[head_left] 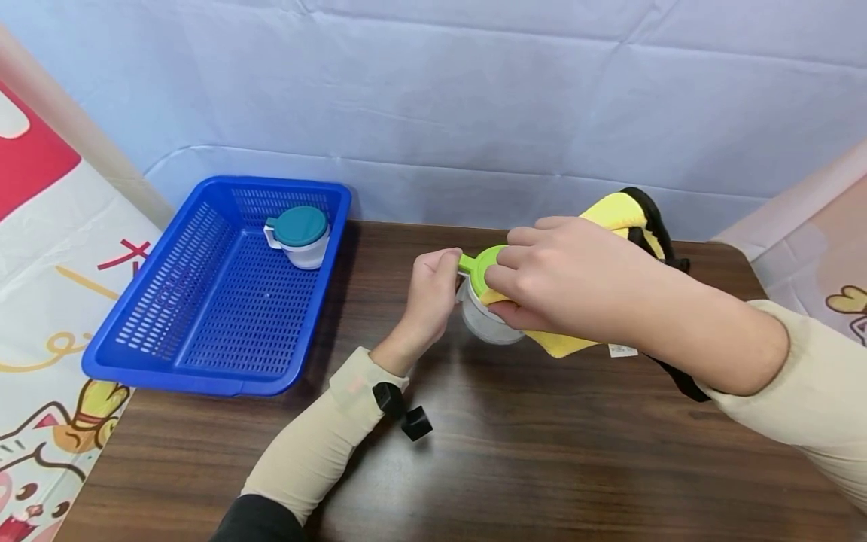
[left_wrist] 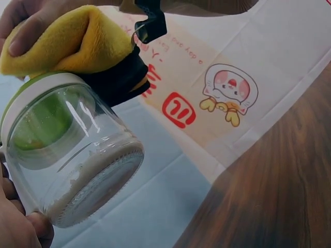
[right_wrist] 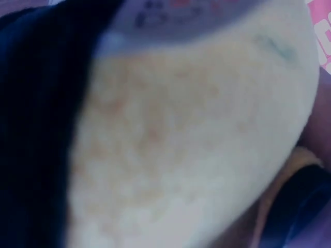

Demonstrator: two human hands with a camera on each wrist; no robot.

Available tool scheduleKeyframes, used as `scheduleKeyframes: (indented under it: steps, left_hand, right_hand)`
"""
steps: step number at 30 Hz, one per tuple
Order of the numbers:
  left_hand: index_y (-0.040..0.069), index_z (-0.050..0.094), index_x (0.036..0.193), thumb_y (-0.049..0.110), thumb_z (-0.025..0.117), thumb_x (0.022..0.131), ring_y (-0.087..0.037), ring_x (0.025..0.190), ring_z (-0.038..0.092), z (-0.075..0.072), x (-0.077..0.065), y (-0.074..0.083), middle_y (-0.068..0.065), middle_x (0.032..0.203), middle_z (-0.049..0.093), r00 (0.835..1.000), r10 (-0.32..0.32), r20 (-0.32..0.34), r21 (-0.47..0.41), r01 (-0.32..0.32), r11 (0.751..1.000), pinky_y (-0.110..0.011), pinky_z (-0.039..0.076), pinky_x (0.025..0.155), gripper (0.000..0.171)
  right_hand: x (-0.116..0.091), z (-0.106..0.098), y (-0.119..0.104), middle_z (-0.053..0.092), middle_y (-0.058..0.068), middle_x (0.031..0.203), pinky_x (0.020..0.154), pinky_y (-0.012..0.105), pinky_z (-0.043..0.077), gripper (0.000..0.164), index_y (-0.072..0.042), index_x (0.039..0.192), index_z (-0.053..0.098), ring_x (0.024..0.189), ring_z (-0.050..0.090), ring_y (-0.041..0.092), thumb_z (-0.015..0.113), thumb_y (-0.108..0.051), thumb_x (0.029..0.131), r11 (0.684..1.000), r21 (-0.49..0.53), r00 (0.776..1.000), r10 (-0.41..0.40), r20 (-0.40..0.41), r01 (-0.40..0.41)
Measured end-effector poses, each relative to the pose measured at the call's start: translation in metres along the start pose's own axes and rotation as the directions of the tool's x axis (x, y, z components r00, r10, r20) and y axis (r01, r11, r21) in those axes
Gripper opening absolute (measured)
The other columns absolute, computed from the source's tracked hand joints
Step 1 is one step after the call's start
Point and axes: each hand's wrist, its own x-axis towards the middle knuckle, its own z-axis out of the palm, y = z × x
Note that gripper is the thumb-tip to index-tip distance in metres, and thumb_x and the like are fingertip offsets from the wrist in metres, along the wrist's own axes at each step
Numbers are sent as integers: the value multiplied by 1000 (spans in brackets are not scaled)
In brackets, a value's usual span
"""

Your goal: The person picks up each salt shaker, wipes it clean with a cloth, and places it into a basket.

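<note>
My left hand (head_left: 430, 290) grips the handle of a clear glass seasoning jar (head_left: 491, 325) with a light green lid (head_left: 482, 265). My right hand (head_left: 572, 278) holds a yellow cloth (head_left: 561, 345) with black trim, its fingers pressing a fold against the lid's right side. In the left wrist view the jar (left_wrist: 77, 150) appears close up, with whitish contents at the bottom and the bunched cloth (left_wrist: 77, 44) over its lid. The right wrist view is mostly filled by blurred pale fabric (right_wrist: 181, 144) with a dark edge, which hides the right fingers.
A blue plastic basket (head_left: 223, 385) stands on the left of the brown wooden table (head_left: 542, 452). Inside its far right corner is a similar jar with a teal lid (head_left: 301, 226). A pale cloth backdrop (head_left: 440, 113) rises behind the table.
</note>
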Motion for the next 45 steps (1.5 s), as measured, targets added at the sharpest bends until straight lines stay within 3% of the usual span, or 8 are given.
scheduleKeyframes:
  steps: [11,21,33,45]
  left_hand:
    - [2,40,52,8,39,89,-7,43,27,0,0,-2,5,47,29,1000,5,30,12,-5,1000,-21,23,43,38]
    - [-1,42,54,5,39,89,-8,43,29,0,-1,0,4,47,31,1000,-14,15,-3,14,1000,-21,25,42,36]
    - [9,40,51,6,39,87,-8,41,28,-2,0,-2,5,46,30,999,-36,5,19,35,999,-21,23,39,36]
    - [9,40,50,5,39,87,-8,40,27,-3,1,-5,5,44,30,999,-38,8,26,38,999,-22,22,38,37]
  right_hand:
    - [4,4,-1,36,-5,54,52,25,29,28,-11,64,47,56,34,15,66,-23,80,999,-33,999,9,33,-7]
    - [6,10,0,39,-4,57,54,26,31,26,-10,66,49,57,37,16,66,-23,81,1000,-28,999,6,42,-5]
    - [6,17,5,45,-3,57,52,25,31,25,-10,65,50,57,39,16,66,-23,80,999,-49,1000,-6,20,7]
    - [7,21,6,42,-4,56,52,24,30,26,-11,63,48,57,38,16,64,-21,81,998,-56,999,7,39,-5]
